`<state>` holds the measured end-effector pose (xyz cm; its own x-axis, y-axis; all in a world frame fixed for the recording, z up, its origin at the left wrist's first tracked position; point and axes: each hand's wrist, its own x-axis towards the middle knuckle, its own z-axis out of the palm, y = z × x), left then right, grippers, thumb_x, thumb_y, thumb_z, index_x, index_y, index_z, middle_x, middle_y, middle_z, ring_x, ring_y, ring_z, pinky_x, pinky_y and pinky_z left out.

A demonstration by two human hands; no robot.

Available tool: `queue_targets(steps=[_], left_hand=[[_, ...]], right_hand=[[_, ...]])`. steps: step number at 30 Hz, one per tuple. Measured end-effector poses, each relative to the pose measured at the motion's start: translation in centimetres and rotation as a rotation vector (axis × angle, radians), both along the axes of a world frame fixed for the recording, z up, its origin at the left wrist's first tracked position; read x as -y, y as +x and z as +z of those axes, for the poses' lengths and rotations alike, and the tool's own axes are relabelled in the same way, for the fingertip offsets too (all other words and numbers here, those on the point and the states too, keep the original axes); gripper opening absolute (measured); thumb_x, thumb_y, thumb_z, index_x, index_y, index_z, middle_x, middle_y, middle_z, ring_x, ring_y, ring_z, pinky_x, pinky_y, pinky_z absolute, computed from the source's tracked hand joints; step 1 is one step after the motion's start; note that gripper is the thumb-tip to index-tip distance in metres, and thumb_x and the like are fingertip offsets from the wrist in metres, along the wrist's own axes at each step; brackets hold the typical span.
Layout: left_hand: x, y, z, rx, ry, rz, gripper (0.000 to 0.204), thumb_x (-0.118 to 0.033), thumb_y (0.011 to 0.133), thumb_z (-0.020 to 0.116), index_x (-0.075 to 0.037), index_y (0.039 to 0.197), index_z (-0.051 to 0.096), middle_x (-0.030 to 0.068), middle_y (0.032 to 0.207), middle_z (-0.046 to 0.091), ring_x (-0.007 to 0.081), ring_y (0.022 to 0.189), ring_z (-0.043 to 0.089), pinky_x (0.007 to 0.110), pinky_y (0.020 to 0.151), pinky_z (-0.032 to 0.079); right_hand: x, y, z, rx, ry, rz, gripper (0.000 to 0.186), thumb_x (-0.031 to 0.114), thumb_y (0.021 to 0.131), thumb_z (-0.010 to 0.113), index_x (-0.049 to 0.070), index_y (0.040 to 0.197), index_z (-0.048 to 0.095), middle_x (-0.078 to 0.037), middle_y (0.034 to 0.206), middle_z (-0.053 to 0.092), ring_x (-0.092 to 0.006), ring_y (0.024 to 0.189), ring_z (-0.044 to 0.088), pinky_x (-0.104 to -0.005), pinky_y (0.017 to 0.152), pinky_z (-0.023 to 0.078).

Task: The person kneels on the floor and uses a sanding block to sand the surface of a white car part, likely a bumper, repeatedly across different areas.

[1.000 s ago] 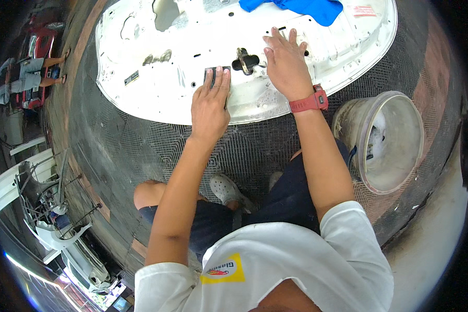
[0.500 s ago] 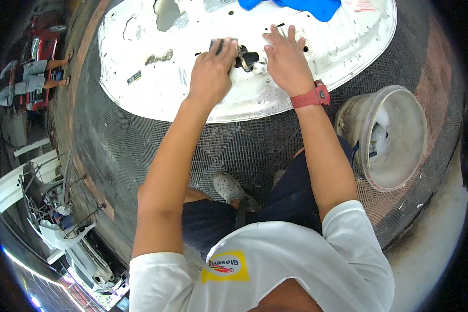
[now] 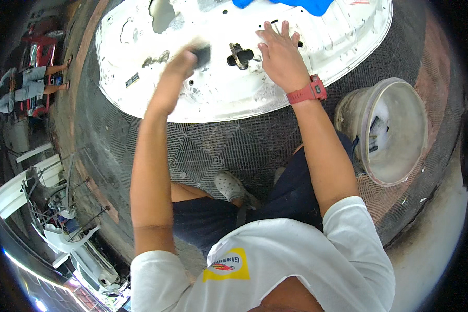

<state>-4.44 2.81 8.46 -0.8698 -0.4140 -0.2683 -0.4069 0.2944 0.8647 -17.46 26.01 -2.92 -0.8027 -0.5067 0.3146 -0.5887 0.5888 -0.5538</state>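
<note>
A large white car hood [image 3: 140,99] lies with its inner side up in front of me. My left hand [image 3: 179,67], smeared by motion, is over its left-middle part. A dark, flat pad [image 3: 203,56], perhaps sandpaper, is in that hand's fingers; the blur hides its exact kind. Between my hands, a metal latch loop [image 3: 238,56] stands over a dark cross-shaped opening. My right hand [image 3: 284,57] rests on the hood to the right of the loop, fingers spread, holding nothing. A red watch [image 3: 308,93] is on that wrist.
A blue cloth [image 3: 307,4] lies on the hood's far side. At my right stands a cloudy plastic bucket [image 3: 395,174] with suds and dark pieces inside. Black ridged matting [image 3: 213,143] covers the floor. Far left are a person [image 3: 23,86], a red car [image 3: 46,52] and car parts [image 3: 83,255].
My left hand has swept left with the dark pad, away from the latch loop, uncovering the hood there. My right hand stays on the hood. The whole view has shifted slightly.
</note>
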Motion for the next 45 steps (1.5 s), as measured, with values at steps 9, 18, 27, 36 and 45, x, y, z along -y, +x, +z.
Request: queue_targets(steps=[9,18,27,36,45], left_hand=[[0.4,-8.0,-5.9,-0.041,-0.392,-0.114,0.038,-0.04,0.098,0.081,-0.012,0.124,0.079,0.0147,0.118,0.078,0.0291,0.103,0.074,0.042,0.095,0.058],[0.5,-9.5,-7.4,-0.158,-0.501,-0.17,0.041,-0.038,0.077,0.099,-0.006,0.095,0.081,0.0105,0.082,0.08,0.0228,0.072,0.075,0.037,0.072,0.06],[0.6,-6.2,-5.8,0.126,-0.524,-0.186,0.046,-0.038,0.076,0.102,0.0,0.092,0.081,0.0137,0.084,0.081,0.0225,0.075,0.075,0.038,0.075,0.059],[-0.9,-5.2,-5.7,0.162,-0.414,-0.095,0.046,-0.038,0.077,0.101,0.001,0.093,0.082,0.0145,0.08,0.08,0.02,0.068,0.074,0.037,0.068,0.059],[-6.5,1.3,-6.9,0.048,-0.463,0.132,0.042,-0.034,0.081,0.1,0.003,0.09,0.082,0.0144,0.083,0.082,0.0204,0.071,0.075,0.036,0.071,0.059]], right_hand=[[0.3,0.4,1.3,0.074,0.083,0.018,0.04,0.024,0.114,0.053,0.009,0.149,0.064,-0.02,0.171,0.048,-0.0563,0.163,0.026,-0.0746,0.13,0.019],[0.2,0.1,0.5,0.083,0.056,0.043,0.04,0.023,0.113,0.054,0.008,0.149,0.065,-0.02,0.172,0.047,-0.056,0.164,0.024,-0.0742,0.13,0.018],[-0.7,-1.0,0.4,0.118,0.068,0.056,0.042,0.026,0.114,0.055,0.011,0.151,0.065,-0.02,0.173,0.044,-0.0543,0.165,0.023,-0.0712,0.133,0.016],[-0.4,-1.2,-0.7,0.026,0.008,0.03,0.04,0.025,0.11,0.06,0.008,0.145,0.068,-0.021,0.168,0.051,-0.0551,0.161,0.031,-0.0737,0.13,0.022],[0.4,-1.1,-1.8,-0.016,-0.065,0.015,0.038,0.026,0.109,0.062,0.006,0.14,0.071,-0.021,0.163,0.057,-0.0539,0.158,0.037,-0.0717,0.129,0.025]])
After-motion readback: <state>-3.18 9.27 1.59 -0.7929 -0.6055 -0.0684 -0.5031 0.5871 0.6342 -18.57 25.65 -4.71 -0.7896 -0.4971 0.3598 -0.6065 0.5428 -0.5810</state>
